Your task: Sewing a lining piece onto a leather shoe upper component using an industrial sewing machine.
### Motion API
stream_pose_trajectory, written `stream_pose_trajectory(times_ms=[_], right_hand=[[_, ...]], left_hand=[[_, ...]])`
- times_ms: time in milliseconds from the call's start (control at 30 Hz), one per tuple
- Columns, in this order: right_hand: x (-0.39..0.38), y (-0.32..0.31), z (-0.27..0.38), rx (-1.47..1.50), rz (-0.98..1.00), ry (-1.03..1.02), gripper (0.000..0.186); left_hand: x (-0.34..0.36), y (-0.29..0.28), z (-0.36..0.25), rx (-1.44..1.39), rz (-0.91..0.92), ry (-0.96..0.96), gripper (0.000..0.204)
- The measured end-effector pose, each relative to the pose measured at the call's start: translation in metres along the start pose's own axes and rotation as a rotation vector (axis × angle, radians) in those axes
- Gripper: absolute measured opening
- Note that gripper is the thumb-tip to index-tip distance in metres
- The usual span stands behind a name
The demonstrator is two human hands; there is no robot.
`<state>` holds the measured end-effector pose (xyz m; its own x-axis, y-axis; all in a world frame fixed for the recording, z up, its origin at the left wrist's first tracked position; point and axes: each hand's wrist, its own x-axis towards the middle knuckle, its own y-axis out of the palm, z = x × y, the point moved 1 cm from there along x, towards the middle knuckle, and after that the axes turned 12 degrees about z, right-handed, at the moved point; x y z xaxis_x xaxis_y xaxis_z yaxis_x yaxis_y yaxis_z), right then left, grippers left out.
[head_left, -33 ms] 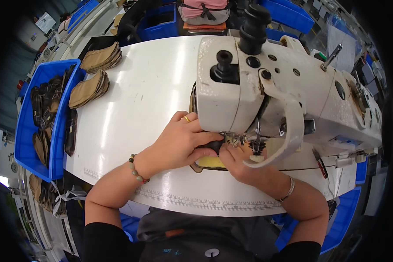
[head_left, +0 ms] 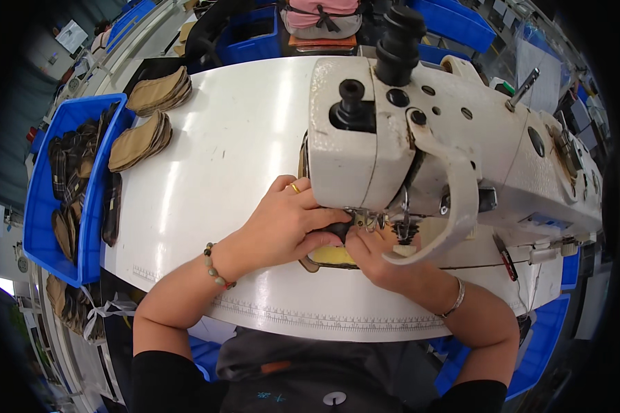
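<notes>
Beneath the head of a white sewing machine (head_left: 346, 168), my left hand (head_left: 279, 224) pinches a dark fabric piece (head_left: 339, 231) between thumb and index finger. A gold ring is on this hand. My right hand (head_left: 379, 263) faces it from the other side, its bent fingertips pressed to the same piece close to the presser foot (head_left: 370, 221). A yellow patch (head_left: 333, 257) with a dark, tan-edged border shows below my fingers. Part of a plaid, tan-edged piece (head_left: 304, 158) shows left of the machine head, which hides the rest. The needle point cannot be made out.
Two stacks of tan shaped pieces (head_left: 141, 142) lie on the white table (head_left: 220, 151) at the left. Beside them stands a blue bin (head_left: 83, 255) with plaid pieces. A curved white lever (head_left: 467, 199) overhangs my right hand. Red-handled snips (head_left: 506, 258) lie at the right.
</notes>
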<state>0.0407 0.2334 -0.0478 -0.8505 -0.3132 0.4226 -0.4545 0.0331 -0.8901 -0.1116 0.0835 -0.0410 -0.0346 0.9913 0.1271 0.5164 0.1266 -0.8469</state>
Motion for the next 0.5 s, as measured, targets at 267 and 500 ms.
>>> stream_pose_trajectory(times_ms=[267, 500], right_hand=[[-0.016, -0.005, 0.013, 0.085, 0.168, -0.059, 0.011], [-0.018, -0.002, 0.014, 0.123, 0.263, -0.047, 0.026]], left_hand=[[-0.004, 0.027, 0.02, -0.459, 0.01, -0.137, 0.018], [0.001, 0.007, 0.006, -0.266, 0.025, -0.168, 0.02]])
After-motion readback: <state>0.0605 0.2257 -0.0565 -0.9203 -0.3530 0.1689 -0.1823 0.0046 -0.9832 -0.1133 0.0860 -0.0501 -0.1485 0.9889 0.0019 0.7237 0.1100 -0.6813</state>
